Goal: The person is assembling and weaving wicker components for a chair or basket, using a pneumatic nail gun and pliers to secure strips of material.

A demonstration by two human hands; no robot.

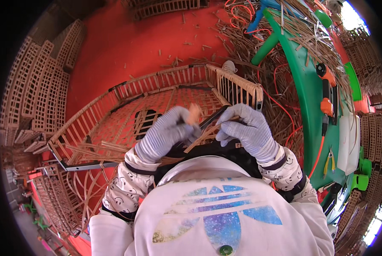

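Note:
A large woven cane frame (127, 91) with slatted sides and dark edge strips lies in front of me, its near part close to my lap. My left hand (163, 132), in a pale striped glove, is curled above the frame's near side. Motion smears its fingers, and an orange-tan tip shows there; what it holds, if anything, is unclear. My right hand (246, 130), gloved alike, has its fingers bent and pinched at the end of some thin cane strips (207, 135) between the hands. Loose cane pieces (114, 147) lie on the frame's left part.
On the right, a green table (295, 81) bears an orange-and-black power tool (326, 89), yellow-handled pliers (328, 162) and a heap of cane strips (306, 25). An orange cord (317, 158) hangs over its edge. Stacked lattice panels (37, 85) stand left on the red floor (135, 38).

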